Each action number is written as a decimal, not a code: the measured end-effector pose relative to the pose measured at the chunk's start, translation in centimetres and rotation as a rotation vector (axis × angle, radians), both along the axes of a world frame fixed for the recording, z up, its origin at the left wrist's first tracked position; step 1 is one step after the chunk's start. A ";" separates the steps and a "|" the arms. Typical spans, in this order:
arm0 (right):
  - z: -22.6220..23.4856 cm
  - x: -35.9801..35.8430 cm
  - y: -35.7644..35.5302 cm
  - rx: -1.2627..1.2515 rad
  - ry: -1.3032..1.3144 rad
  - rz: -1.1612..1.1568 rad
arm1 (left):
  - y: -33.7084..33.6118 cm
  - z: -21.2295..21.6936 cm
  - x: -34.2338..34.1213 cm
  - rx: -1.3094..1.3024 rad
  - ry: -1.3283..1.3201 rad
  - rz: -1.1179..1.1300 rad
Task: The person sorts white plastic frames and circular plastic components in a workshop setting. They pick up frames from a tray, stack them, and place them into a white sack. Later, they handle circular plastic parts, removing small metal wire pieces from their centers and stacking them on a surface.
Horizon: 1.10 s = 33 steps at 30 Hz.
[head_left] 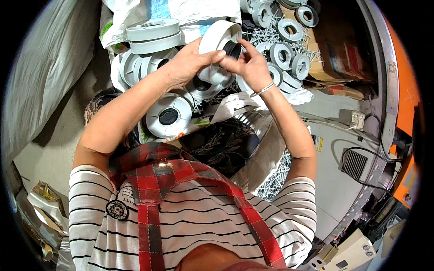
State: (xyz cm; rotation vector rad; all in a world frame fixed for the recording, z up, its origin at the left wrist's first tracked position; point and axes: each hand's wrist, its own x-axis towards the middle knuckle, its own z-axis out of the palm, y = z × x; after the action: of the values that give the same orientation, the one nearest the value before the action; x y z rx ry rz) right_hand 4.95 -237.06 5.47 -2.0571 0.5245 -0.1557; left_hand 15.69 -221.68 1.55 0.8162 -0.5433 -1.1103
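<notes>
Up at the top middle, my left hand (pixel 189 62) is closed round a white round plastic part (pixel 216 37) with a deep curved rim, its thumb lying across the near side. The fingers of my right hand (pixel 252 68) curl against a black ribbed plastic piece (pixel 233 49) at the right side of that part, its thumb close to my left thumb. Below my hands rests a white disc with a black centre (pixel 158 125). Left of them, large white rings (pixel 153 44) are stacked one on another. The underside of the held part is hidden.
Smaller grey rings (pixel 281 53) lie among thin grey plastic scraps (pixel 266 35) at the right, beside a cardboard box (pixel 341 49). A white sack (pixel 239 103) opens below my hands. Farther right stand a grey machine panel (pixel 327 180), a black cable (pixel 368 184) and an orange frame (pixel 402 77).
</notes>
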 end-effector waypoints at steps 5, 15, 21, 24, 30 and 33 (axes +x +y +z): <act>-0.5 -0.5 -1.2 0.221 0.273 0.140 | -0.1 0.7 -0.2 0.032 0.029 0.120; -11.9 -1.2 -11.2 -0.022 0.309 -0.239 | 2.5 0.6 0.3 0.373 -1.311 -0.071; -20.9 -1.5 -11.2 0.090 0.660 -0.264 | 2.8 -1.0 -1.3 0.573 -1.329 -0.815; -20.3 -2.2 -11.7 0.079 0.602 -0.072 | 2.1 -0.9 -0.8 0.589 -1.255 -0.737; -9.1 -3.4 -1.6 -0.658 0.373 0.562 | 1.1 -2.9 -0.1 0.372 -1.707 -0.069; -6.9 -4.4 -1.7 -0.440 0.094 0.564 | 0.2 -4.2 -0.7 0.241 -1.494 -0.281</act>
State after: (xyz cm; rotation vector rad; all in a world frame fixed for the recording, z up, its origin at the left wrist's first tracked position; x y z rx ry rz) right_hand 0.54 -238.75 -1.41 -2.5675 -0.0611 0.1785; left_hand 14.99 -221.46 -2.68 1.7831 -1.8122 -0.6307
